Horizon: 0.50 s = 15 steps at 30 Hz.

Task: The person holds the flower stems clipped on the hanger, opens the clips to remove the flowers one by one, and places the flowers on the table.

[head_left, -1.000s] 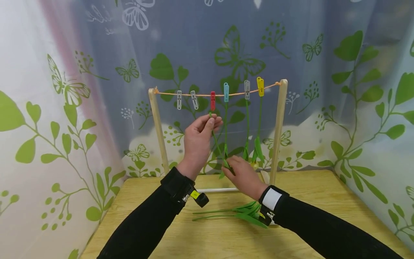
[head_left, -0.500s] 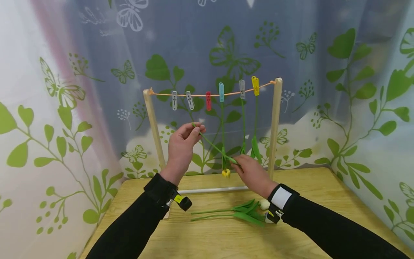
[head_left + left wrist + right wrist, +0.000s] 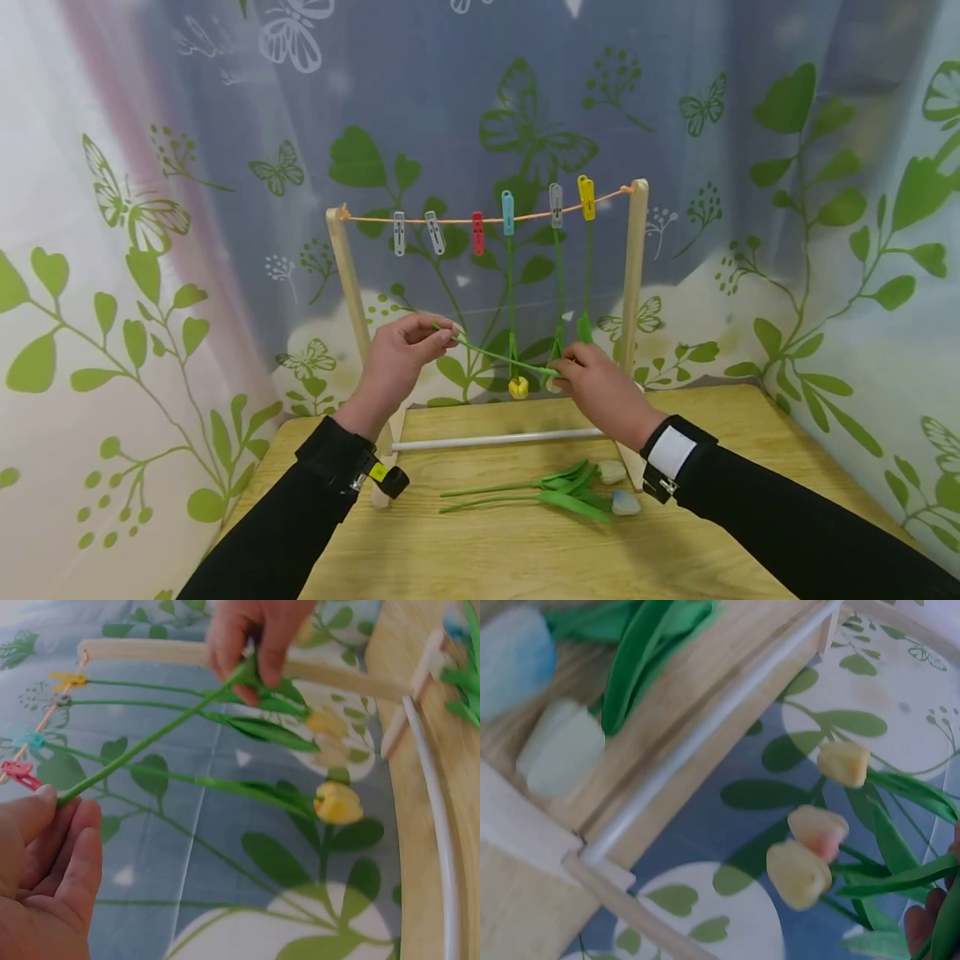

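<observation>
In the head view an artificial tulip [image 3: 495, 355] is held aslant between both hands, below the clothespin line. My left hand [image 3: 397, 358] pinches its stem near the cut end. My right hand [image 3: 600, 387] grips it by the leaves; its bloom is hidden. Above the stem a red clothespin [image 3: 477, 234] hangs on the orange cord [image 3: 457, 222] with nothing in it. From the blue clothespin [image 3: 508, 213] a yellow tulip [image 3: 518, 387] hangs bloom down. Two more tulips hang from the grey clothespin [image 3: 556, 206] and the yellow clothespin [image 3: 587, 198], partly behind my right hand.
Two pale clothespins [image 3: 399, 233] hang at the cord's left. The wooden frame [image 3: 635, 267] has a white bar [image 3: 495, 440] low across it. Two tulips [image 3: 573, 502] with pale blooms lie on the wooden table [image 3: 450, 558]. A printed curtain [image 3: 420, 83] surrounds it.
The left hand has come down and left from just under the red clothespin with the stem end. The right hand has moved slightly right, and the held tulip now lies flatter.
</observation>
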### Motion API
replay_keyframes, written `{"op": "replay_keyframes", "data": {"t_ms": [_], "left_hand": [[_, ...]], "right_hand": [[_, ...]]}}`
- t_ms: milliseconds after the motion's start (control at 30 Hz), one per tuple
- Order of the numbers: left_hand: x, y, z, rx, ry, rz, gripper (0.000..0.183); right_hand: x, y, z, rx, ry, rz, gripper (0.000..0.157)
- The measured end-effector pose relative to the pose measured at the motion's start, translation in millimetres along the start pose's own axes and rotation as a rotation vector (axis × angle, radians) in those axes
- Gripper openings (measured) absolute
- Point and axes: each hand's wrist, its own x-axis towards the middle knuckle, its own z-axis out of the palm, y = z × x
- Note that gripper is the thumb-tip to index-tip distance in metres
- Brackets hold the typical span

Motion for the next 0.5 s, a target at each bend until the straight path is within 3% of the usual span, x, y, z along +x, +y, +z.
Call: {"op": "replay_keyframes", "data": {"t_ms": [100, 233, 367, 500], "left_hand": [[-3.0, -2.9, -4.3, 0.197, -0.013, 0.010, 0.022], [-7.5, -5.9, -7.4, 0.482, -0.026, 0.076, 0.013], [-12.1, -9.6, -8.6, 0.652, -0.066, 0.126, 0.009], [-15.9, -14.0, -6.9, 0.740, -0.111, 0.164, 0.011]], "right_hand": [[-1, 3, -4.9, -0.005, -0.010, -0.012, 0.029], [-2, 5, -9.0, -0.004, -0.008, -0.046, 0.032], [-4, 4, -11.2, 0.001, -0.003, -0.075, 0.032], [-5, 3, -10.8, -0.024, 0.006, -0.091, 0.029]]}}
